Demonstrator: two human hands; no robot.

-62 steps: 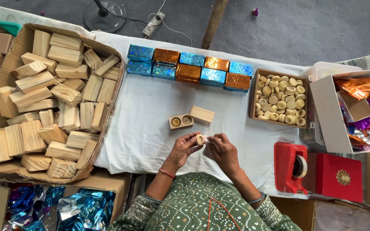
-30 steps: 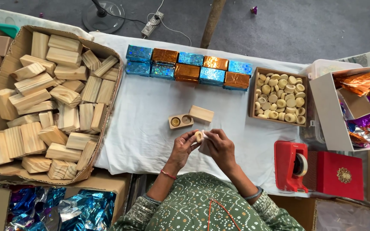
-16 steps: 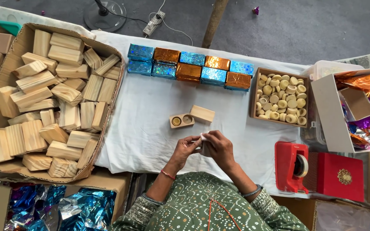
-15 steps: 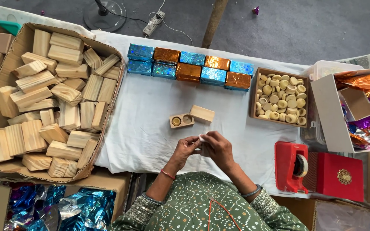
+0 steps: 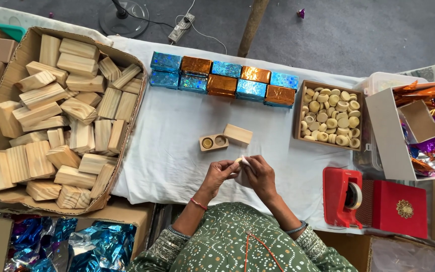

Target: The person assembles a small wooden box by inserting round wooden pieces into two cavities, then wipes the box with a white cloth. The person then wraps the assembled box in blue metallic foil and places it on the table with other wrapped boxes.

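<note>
My left hand and my right hand meet over the white cloth and pinch one small pale round piece between their fingertips. Just beyond them lies a small wooden block with two round holes, each holding a round piece, and a plain wooden lid block lies touching its right end. A shallow brown tray of several pale round pieces sits to the right.
A large cardboard box of wooden blocks fills the left. Foil-wrapped blue and orange boxes line the far edge. A red tape dispenser and a red box stand at right, beside a white box of foil sheets.
Both hands stay together near the cloth's front edge, working the small round piece between the fingers. The fingers shift slightly; nothing else has moved.
</note>
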